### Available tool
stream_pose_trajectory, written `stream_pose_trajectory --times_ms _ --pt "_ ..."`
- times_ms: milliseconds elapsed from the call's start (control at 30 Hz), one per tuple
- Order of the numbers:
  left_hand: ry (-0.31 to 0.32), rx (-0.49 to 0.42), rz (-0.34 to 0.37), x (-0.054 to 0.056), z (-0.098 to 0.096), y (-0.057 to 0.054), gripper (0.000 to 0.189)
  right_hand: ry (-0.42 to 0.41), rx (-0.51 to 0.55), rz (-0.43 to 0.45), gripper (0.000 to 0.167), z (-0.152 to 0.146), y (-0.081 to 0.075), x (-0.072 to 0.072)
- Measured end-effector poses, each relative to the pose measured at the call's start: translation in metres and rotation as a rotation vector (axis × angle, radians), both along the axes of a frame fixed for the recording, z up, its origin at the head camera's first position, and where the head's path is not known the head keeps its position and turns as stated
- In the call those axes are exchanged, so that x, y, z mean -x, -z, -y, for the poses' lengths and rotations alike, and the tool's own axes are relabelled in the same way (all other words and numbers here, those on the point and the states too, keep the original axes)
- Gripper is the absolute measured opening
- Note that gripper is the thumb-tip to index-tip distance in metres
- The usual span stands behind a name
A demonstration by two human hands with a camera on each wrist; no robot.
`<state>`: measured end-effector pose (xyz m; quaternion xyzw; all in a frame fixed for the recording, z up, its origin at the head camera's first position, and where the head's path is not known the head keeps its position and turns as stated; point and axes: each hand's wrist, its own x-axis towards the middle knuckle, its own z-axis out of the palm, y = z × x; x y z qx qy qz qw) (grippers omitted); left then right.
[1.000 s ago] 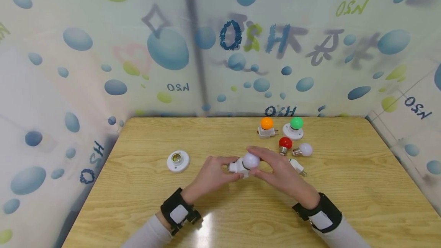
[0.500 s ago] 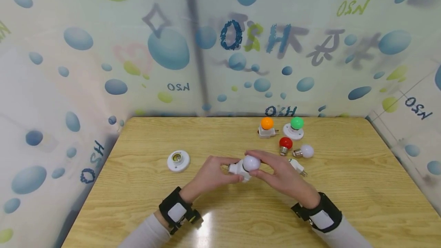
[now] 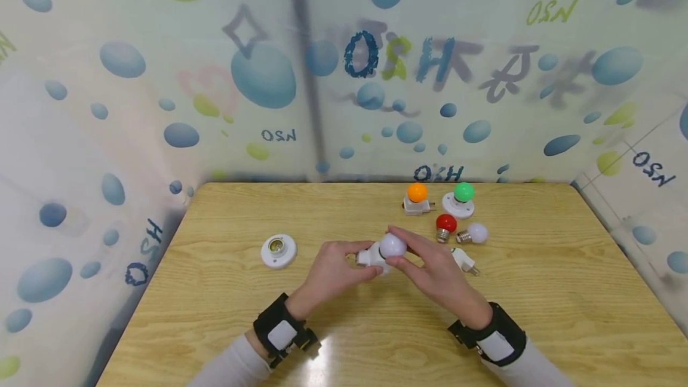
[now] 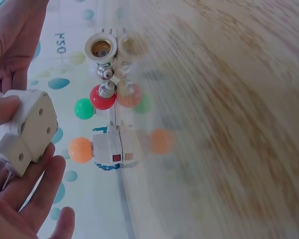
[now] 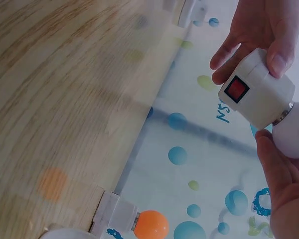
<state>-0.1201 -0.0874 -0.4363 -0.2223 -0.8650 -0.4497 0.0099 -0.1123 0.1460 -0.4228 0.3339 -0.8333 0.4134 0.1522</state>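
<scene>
My left hand (image 3: pixel 334 267) grips a white plug-in lamp socket (image 3: pixel 371 257) above the table, its prongs pointing left. A white bulb (image 3: pixel 393 245) sits at the socket's mouth, pinched between the thumb and fingers of my right hand (image 3: pixel 438 270). In the right wrist view a red switch (image 5: pixel 236 89) shows on the socket body, and a little of the metal screw base (image 5: pixel 283 114) is visible between socket and bulb. The left wrist view shows the back of the socket (image 4: pixel 35 124) with the left fingers under it; the bulb is hidden there.
A round white lamp holder (image 3: pixel 278 251) lies at left. At back right are an orange bulb (image 3: pixel 416 192) in a plug-in socket and a green bulb (image 3: pixel 464 192) on a round base. Nearer lie a loose red bulb (image 3: pixel 445 224), a white bulb (image 3: pixel 477 233) and a white plug socket (image 3: pixel 463 260).
My right hand's fingers have shifted round the bulb, and its wrist has moved slightly left. Socket and bulb have dipped and risen a little. Things on the table have stayed put.
</scene>
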Motion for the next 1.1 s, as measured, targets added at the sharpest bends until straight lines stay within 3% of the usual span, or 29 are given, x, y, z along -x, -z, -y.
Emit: stream_pose_trajectory --times_ms 433,600,733,933,1100 --pt "-0.055 0.024 -0.145 -0.0021 -0.0031 0.0014 0.043 0.017 0.027 -0.009 0.057 0.0048 0.0022 0.0006" --pt "-0.062 0.047 -0.189 -0.0017 -0.0033 0.0052 0.043 0.048 -0.077 0.028 0.057 0.0044 -0.0029 0.0029" --pt "-0.077 0.086 -0.165 -0.0024 -0.0037 0.0052 0.042 0.084 -0.158 0.063 0.057 0.0028 -0.0067 0.0055" --pt "-0.089 0.128 -0.067 -0.0005 -0.0056 0.0017 0.040 0.081 -0.117 0.088 0.056 0.0030 -0.0062 0.0065" --pt "-0.058 0.169 -0.028 -0.0001 -0.0051 0.0012 0.049 0.083 -0.112 0.083 0.055 0.0044 -0.0052 0.0067"
